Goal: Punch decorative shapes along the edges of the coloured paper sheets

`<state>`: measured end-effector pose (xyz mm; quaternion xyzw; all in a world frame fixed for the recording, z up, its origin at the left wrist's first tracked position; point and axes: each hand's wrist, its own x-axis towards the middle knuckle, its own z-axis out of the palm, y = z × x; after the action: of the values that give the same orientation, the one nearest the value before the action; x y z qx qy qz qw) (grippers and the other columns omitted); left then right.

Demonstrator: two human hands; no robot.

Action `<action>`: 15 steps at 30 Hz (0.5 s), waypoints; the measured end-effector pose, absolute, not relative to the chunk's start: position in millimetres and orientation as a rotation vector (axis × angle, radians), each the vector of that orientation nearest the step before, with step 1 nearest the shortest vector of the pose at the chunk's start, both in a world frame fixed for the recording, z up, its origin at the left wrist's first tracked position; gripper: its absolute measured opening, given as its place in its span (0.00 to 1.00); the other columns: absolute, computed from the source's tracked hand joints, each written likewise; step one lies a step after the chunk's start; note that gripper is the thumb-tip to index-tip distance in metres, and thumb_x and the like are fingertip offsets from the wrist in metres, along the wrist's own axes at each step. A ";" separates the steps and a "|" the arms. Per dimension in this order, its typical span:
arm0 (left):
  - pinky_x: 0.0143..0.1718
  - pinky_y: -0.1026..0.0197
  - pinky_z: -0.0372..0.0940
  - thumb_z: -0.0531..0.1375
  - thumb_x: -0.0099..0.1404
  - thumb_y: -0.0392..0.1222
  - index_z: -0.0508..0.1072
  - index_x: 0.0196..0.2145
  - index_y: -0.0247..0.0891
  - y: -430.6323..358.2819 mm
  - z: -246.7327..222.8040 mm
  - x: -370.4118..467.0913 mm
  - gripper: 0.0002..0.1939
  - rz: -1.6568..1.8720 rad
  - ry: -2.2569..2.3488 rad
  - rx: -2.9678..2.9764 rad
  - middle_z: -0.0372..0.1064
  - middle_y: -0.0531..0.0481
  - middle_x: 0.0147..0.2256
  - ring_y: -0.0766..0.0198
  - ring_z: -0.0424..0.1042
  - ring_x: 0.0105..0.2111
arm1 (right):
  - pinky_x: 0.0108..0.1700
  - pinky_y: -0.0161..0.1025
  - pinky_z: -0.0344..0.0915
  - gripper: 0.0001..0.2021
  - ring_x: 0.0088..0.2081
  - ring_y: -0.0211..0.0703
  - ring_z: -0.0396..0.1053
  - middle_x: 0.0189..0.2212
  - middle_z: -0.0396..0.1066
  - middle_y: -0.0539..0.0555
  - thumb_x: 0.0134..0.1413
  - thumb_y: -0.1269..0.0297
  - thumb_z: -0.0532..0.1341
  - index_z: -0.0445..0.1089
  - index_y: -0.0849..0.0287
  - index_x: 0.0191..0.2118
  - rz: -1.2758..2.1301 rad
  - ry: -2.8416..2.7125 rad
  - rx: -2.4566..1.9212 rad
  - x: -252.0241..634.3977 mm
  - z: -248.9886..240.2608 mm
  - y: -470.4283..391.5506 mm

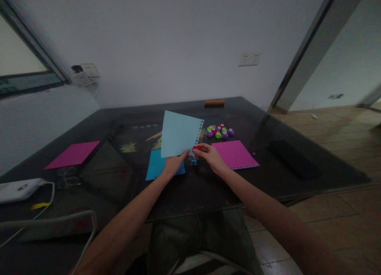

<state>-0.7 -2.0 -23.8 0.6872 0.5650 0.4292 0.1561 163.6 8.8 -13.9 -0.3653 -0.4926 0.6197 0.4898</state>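
A pale blue sheet of paper with a row of punched holes along its right edge is held up and tilted above the table. My left hand is closed on its lower edge, thumb in front. Between the fingertips of my right hand is a small red piece, close to the sheet's lower right corner; its exact kind is partly hidden by the fingers. Several tiny blue pieces lie just below. A brighter blue sheet rests flat, partly under my left hand.
Magenta sheets lie at right and left. Several purple, green and red eyeball toys cluster behind. A brown roll lies at the back, a dark flat object at right, a white device with a cable at left.
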 end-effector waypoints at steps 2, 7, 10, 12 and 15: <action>0.54 0.55 0.56 0.56 0.61 0.47 0.74 0.41 0.38 -5.6 -18.6 2.3 0.15 1.186 1.709 1.816 0.75 0.44 0.40 0.55 0.68 0.49 | 0.35 0.36 0.64 0.16 0.29 0.36 0.68 0.30 0.71 0.51 0.34 0.61 0.69 0.69 0.59 0.33 1.508 -1.191 -0.893 163.7 -13.0 8.7; 0.57 0.59 0.52 0.56 0.60 0.47 0.74 0.41 0.38 -8.9 -13.7 5.2 0.14 1.141 1.758 1.735 0.74 0.47 0.41 0.58 0.65 0.52 | 0.36 0.36 0.64 0.17 0.31 0.37 0.68 0.31 0.72 0.51 0.34 0.60 0.69 0.69 0.59 0.34 1.519 -1.188 -0.901 164.0 -12.3 7.8; 0.58 0.59 0.50 0.56 0.60 0.46 0.75 0.41 0.38 -8.9 -13.4 5.2 0.14 1.093 1.793 1.720 0.74 0.46 0.41 0.58 0.64 0.53 | 0.37 0.37 0.65 0.18 0.32 0.38 0.69 0.31 0.72 0.51 0.33 0.60 0.70 0.69 0.59 0.34 1.528 -1.200 -0.889 163.7 -13.6 7.6; 0.58 0.58 0.49 0.56 0.60 0.46 0.75 0.40 0.37 -9.2 -12.5 5.3 0.14 1.045 1.822 1.708 0.74 0.45 0.42 0.57 0.64 0.53 | 0.38 0.38 0.65 0.18 0.32 0.38 0.69 0.31 0.72 0.51 0.33 0.60 0.70 0.68 0.59 0.34 1.531 -1.214 -0.885 163.3 -14.9 7.9; 0.58 0.57 0.50 0.56 0.61 0.46 0.75 0.40 0.37 -8.3 -12.7 4.8 0.15 1.072 1.800 1.723 0.74 0.45 0.41 0.57 0.65 0.52 | 0.40 0.39 0.66 0.18 0.32 0.38 0.69 0.30 0.72 0.51 0.32 0.60 0.70 0.68 0.59 0.33 1.533 -1.227 -0.883 162.8 -16.5 8.4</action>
<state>4.8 -8.3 -12.7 0.6206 0.6484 0.3861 0.2131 162.8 8.4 -16.5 -0.3609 -0.5018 0.6269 0.4743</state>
